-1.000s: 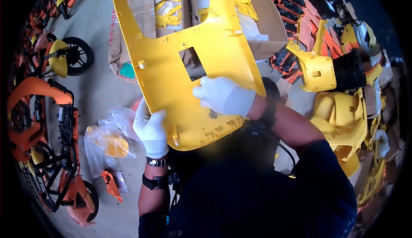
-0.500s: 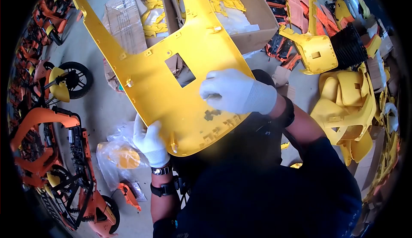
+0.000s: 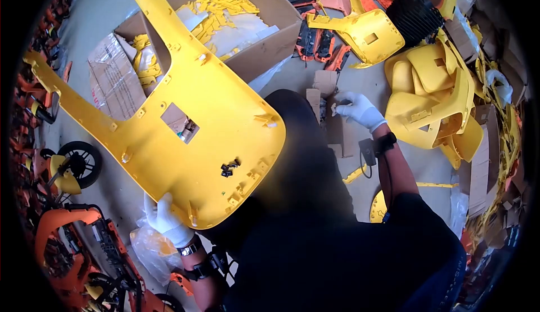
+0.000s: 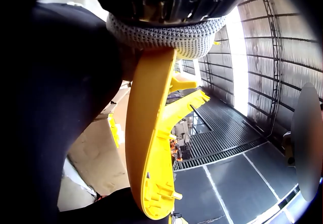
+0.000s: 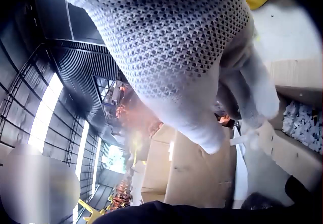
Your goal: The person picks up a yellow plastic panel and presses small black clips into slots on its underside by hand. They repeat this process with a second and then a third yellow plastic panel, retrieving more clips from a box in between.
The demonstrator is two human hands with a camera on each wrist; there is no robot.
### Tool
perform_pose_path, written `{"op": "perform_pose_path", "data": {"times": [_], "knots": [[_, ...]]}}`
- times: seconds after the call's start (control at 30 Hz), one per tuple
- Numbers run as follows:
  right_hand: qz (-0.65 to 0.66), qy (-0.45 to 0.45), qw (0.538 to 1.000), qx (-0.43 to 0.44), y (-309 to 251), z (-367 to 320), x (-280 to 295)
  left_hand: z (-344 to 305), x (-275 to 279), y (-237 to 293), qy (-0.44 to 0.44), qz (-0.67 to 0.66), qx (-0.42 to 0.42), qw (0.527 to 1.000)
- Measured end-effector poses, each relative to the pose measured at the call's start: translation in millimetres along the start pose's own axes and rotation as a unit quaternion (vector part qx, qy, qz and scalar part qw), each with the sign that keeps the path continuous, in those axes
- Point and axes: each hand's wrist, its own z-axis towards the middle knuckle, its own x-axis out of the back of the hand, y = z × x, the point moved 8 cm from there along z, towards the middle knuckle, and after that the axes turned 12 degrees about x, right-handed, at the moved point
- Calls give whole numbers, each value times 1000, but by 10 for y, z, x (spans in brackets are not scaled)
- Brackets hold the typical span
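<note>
A large yellow plastic panel [image 3: 202,126] with two long arms and a rectangular hole lies tilted before the person, inner side up. The gloved left hand [image 3: 167,222] grips its lower left edge; much of that hand is hidden in the left wrist view, where the panel [image 4: 146,128] appears edge-on. Several small black clips [image 3: 229,167] lie loose on the panel, and white clips [image 3: 202,58] sit along its edges. Off to the right, the gloved right hand [image 3: 360,111] pinches a small white plastic piece [image 5: 246,139] between thumb and fingers, above a small cardboard box [image 3: 337,129].
Small white pieces [image 5: 304,127] fill an opened box below the right hand. Behind the panel stands a large carton [image 3: 264,42] of yellow parts. Yellow panels [image 3: 433,98] are piled at right. Orange vehicle frames [image 3: 73,244] stand at left, near a plastic-wrapped part [image 3: 152,250].
The right hand has left the panel and moved right to the small boxes. The panel has turned clockwise and shifted left in view, with the left hand still on its edge.
</note>
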Motion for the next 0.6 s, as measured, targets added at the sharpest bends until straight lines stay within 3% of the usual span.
{"op": "perform_pose_path", "data": {"times": [0.07, 0.13, 0.17, 0.27, 0.33, 0.43, 0.53, 0.6], "knots": [[-22, 4, 1000, 15, -131, 77, -51, -11, -55, 19, -26, -38, -13, 999], [-81, 6, 988, 128, -718, 145, -144, -57, -30, 35, 7, -36, -8, 999], [-112, -33, 967, 227, -1134, 115, -323, -84, -11, 48, 12, -28, -11, 999], [-176, -152, 867, 440, -2349, -246, -1028, -81, -35, 56, 12, -22, -20, 999], [-245, -236, 775, 533, -2577, -446, -1572, -85, -29, 45, 11, -26, -23, 999], [-305, -304, 740, 516, -2494, -454, -2159, -118, -52, 92, 20, -24, -23, 999], [-352, -361, 730, 461, -2282, -334, -2457, -132, -34, 114, 22, -8, -20, 1000], [-323, -342, 745, 473, -2321, -371, -2483, -155, -42, 139, 33, -19, -17, 999]]}}
